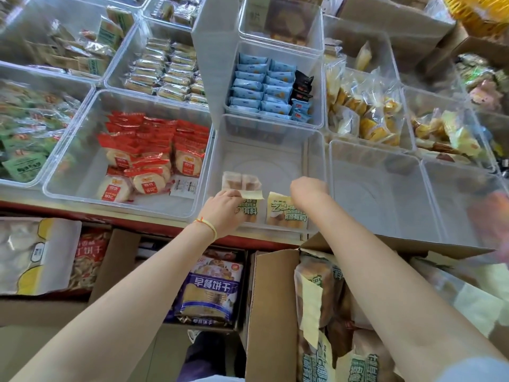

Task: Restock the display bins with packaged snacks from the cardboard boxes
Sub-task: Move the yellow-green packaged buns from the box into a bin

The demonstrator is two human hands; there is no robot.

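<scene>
Packaged snacks, pale-yellow & clear cake packs w/ green print, go into the near-empty clear plastic display bin at the front of the display. Left hand has its fingers curled onto one pack at the bin's near wall, prob. to square it against the front edge. Right hand sits over a second pack just beside the first; its fingers are hidden behind the knuckles, so can't tell if it grips or has let go. A third, clear pack lies just behind them. Packs lie flat, side by side, labels up: looks like the start of a front row so shoppers can read them. Supply is the open brown cardboard box below the right forearm, w/ more of the same packs inside. Neighbour bin w/ red rice-cracker packs is part filled. Judging by bare bin floor, restock is barely begun.
</scene>
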